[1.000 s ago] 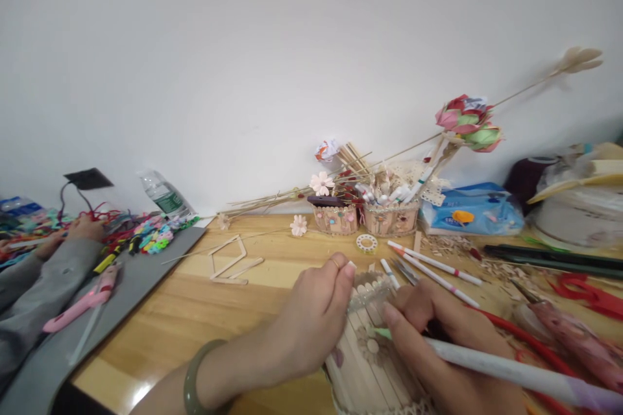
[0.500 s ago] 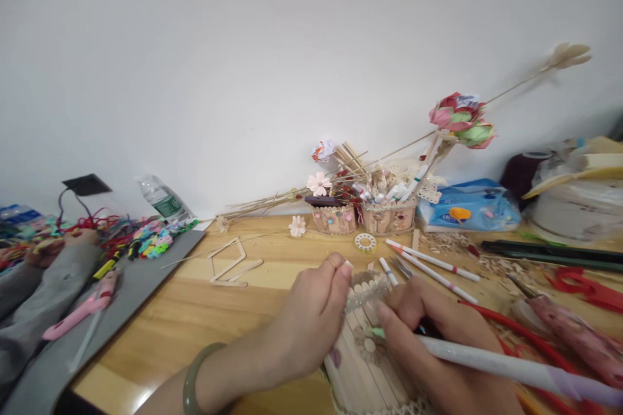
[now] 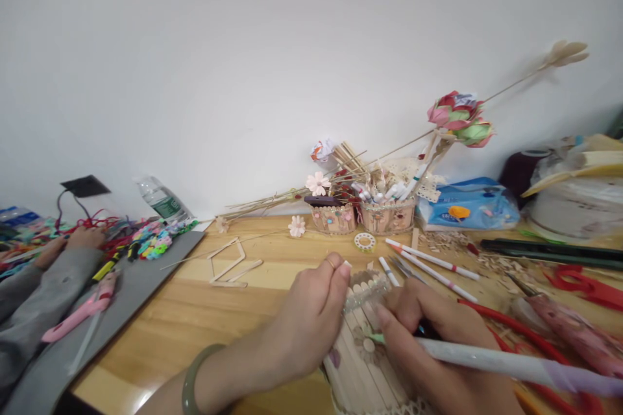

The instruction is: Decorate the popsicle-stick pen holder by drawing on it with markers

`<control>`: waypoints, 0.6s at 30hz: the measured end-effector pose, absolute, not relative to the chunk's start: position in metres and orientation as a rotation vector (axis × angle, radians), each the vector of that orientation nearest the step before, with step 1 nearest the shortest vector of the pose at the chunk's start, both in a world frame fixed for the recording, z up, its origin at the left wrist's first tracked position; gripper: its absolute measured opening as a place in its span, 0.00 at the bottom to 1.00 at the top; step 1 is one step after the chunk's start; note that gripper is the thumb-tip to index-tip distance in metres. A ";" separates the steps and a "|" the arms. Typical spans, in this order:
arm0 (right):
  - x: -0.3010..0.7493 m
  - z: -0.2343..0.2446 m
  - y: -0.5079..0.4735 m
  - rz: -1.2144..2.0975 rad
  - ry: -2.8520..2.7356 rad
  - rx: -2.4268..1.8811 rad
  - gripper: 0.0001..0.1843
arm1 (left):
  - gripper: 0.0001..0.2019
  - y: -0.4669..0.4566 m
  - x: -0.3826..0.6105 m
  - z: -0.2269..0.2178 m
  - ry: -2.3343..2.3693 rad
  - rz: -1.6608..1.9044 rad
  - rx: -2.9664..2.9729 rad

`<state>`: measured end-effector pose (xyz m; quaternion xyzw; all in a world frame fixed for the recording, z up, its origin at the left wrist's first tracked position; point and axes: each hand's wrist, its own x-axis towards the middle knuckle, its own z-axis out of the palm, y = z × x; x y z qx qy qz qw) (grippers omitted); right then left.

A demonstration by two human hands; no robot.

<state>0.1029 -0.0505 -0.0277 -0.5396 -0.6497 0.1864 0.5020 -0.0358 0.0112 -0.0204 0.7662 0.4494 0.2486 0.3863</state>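
Stick holder stays pinned between both hands; almost nothing has moved in the last second.
The holder lies on the table. The left hand has its fingertips closed on the lace trim at the holder's top rim. The right hand is clamped round a white rod, tip at the wooden flower on the holder's face. Both holds are unchanged and the hands have crept slightly toward the rim. Markers lie just beyond the holder, baskets sit further back, and another person's sleeve is far left of it.

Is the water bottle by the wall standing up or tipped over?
Tipped: the water bottle lies slanted, cap end raised toward the wall.
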 end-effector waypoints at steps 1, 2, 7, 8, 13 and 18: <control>0.103 -0.026 -0.051 0.443 -1.577 -1.321 0.14 | 0.17 0.011 -0.036 -0.020 1.143 0.638 1.953; 0.103 -0.024 -0.051 0.430 -1.577 -1.342 0.15 | 0.17 0.011 -0.036 -0.020 1.141 0.641 1.956; 0.104 -0.019 -0.051 0.423 -1.582 -1.377 0.14 | 0.17 0.011 -0.036 -0.021 1.147 0.647 1.948; 0.105 -0.020 -0.050 0.417 -1.585 -1.374 0.14 | 0.17 0.011 -0.036 -0.021 1.144 0.648 1.947; 0.104 -0.027 -0.049 0.369 -1.599 -1.331 0.14 | 0.17 0.011 -0.036 -0.020 1.133 0.647 1.943; 0.104 -0.032 -0.053 0.363 -1.616 -1.310 0.14 | 0.17 0.010 -0.036 -0.021 1.135 0.648 1.949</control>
